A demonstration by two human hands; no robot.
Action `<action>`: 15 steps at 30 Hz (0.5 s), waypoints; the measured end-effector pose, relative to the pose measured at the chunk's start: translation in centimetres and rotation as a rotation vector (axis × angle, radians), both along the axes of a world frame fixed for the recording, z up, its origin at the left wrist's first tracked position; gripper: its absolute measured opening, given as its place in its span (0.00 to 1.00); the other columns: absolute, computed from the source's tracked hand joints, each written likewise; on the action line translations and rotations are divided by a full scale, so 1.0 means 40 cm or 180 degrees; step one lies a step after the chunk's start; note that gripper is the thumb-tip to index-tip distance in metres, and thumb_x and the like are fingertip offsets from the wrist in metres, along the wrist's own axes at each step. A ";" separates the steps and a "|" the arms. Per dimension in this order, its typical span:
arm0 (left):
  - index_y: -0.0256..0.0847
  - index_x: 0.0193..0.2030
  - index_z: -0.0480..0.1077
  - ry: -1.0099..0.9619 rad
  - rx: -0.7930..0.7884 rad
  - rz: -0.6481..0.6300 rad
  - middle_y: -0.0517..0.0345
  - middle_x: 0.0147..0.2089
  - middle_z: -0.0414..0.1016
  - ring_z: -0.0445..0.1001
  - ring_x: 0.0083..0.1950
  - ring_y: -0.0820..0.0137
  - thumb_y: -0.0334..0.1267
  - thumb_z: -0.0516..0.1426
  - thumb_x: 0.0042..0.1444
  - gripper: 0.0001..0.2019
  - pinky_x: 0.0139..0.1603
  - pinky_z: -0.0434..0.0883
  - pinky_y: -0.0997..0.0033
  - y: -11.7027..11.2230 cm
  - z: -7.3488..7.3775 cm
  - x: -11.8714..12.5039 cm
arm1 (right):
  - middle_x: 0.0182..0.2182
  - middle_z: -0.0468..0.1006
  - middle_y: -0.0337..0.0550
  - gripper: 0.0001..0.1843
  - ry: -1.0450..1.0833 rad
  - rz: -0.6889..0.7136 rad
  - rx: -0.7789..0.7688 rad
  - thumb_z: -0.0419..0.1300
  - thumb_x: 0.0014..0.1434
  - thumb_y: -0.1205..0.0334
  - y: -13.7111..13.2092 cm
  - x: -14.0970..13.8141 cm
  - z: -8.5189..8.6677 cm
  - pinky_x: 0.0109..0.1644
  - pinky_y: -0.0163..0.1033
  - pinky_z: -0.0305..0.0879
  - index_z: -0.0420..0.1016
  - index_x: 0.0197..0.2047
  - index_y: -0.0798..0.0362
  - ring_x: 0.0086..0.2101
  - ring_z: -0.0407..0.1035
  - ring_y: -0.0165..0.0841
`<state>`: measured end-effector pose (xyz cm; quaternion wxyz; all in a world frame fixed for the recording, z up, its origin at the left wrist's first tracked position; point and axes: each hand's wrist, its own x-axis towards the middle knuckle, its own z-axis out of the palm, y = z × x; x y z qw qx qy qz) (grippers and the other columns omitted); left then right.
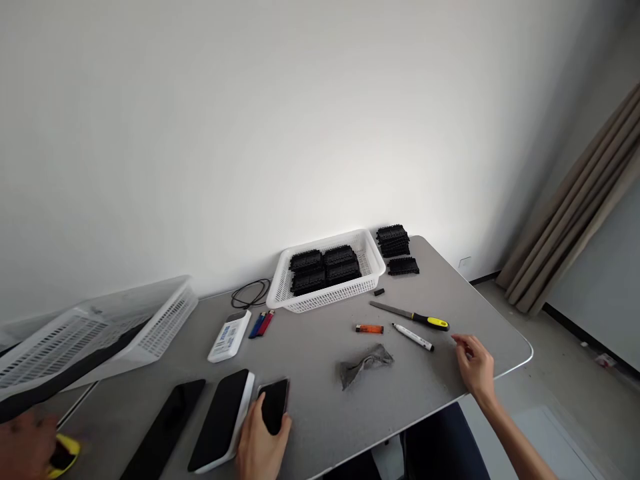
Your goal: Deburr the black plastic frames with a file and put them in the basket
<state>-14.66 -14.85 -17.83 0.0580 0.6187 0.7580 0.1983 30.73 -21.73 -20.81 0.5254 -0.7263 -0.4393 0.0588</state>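
from the head view, your left hand (pixel 260 437) rests fingers curled over a small glossy black phone (pixel 275 402), left of the crumpled grey cloth (pixel 367 364). your right hand (pixel 475 363) lies open, empty, right of that cloth near the white marker pen (pixel 413 337). you seem to be picking up the phone; lifting the slick slab needs a firm grip.

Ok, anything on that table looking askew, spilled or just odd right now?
Nothing spilled or broken. The one odd thing is the big white basket at the left: it sits tilted, not flat. A crumpled grey cloth lies loose mid-table. The left hand rests on a phone; the right hand is open near the marker.
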 end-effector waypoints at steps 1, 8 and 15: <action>0.28 0.65 0.57 -0.0068 0.0020 0.0043 0.36 0.64 0.66 0.67 0.64 0.49 0.51 0.48 0.52 0.37 0.61 0.68 0.53 0.000 0.004 0.003 | 0.35 0.80 0.48 0.17 0.0003 -0.0011 -0.0013 0.51 0.62 0.56 0.001 0.000 -0.001 0.38 0.40 0.70 0.79 0.38 0.53 0.32 0.73 0.36; 0.34 0.64 0.59 -0.0568 0.0124 0.0002 0.39 0.65 0.65 0.63 0.67 0.49 0.52 0.52 0.48 0.38 0.64 0.65 0.52 -0.012 0.030 0.012 | 0.35 0.80 0.48 0.17 -0.0030 0.0151 -0.0112 0.51 0.62 0.56 0.000 0.003 0.008 0.36 0.39 0.69 0.79 0.38 0.54 0.30 0.72 0.35; 0.43 0.61 0.65 -0.0830 0.0095 0.0150 0.45 0.66 0.63 0.64 0.65 0.46 0.59 0.53 0.51 0.33 0.56 0.71 0.50 -0.111 0.060 -0.009 | 0.35 0.80 0.48 0.17 -0.0053 0.0320 -0.0258 0.51 0.62 0.57 -0.001 0.003 0.018 0.37 0.39 0.69 0.79 0.37 0.54 0.30 0.72 0.34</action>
